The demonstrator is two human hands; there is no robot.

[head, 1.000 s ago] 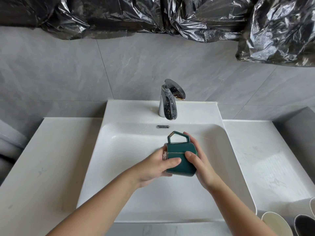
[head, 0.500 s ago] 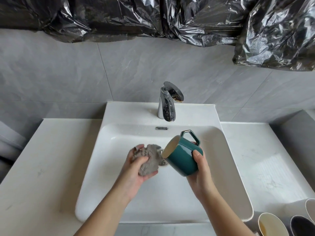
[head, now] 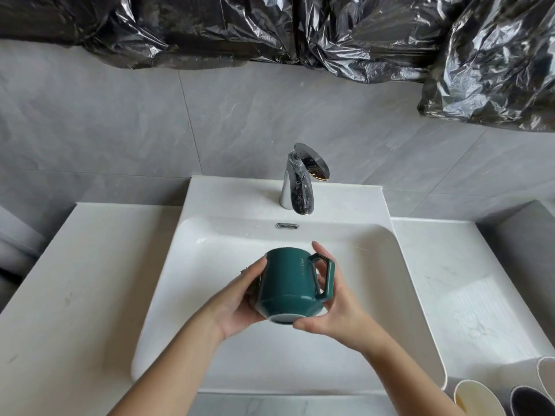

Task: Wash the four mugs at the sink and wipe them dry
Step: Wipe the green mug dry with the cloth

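A dark green mug (head: 288, 280) hangs over the white sink basin (head: 186, 265), tipped so its base faces me and its handle points right. My left hand (head: 237, 304) cups the mug's left side with a grey cloth (head: 254, 285) pressed between palm and mug; only a sliver of the cloth shows. My right hand (head: 336, 313) grips the handle side, its thumb under the base. Three other mugs stand at the bottom right: a cream one (head: 477, 399), a dark one (head: 531, 405) and a white one (head: 546, 376), all cut off by the frame edge.
A chrome faucet (head: 297, 187) stands behind the basin; no water is visible. White counter runs on the left (head: 75, 280) and right (head: 465, 280). Crumpled black plastic (head: 270, 31) covers the wall above the grey tiles.
The mug has turned from mouth-left to base-toward-me. My left hand, which held the cloth apart from the mug, has come back against the mug's side.
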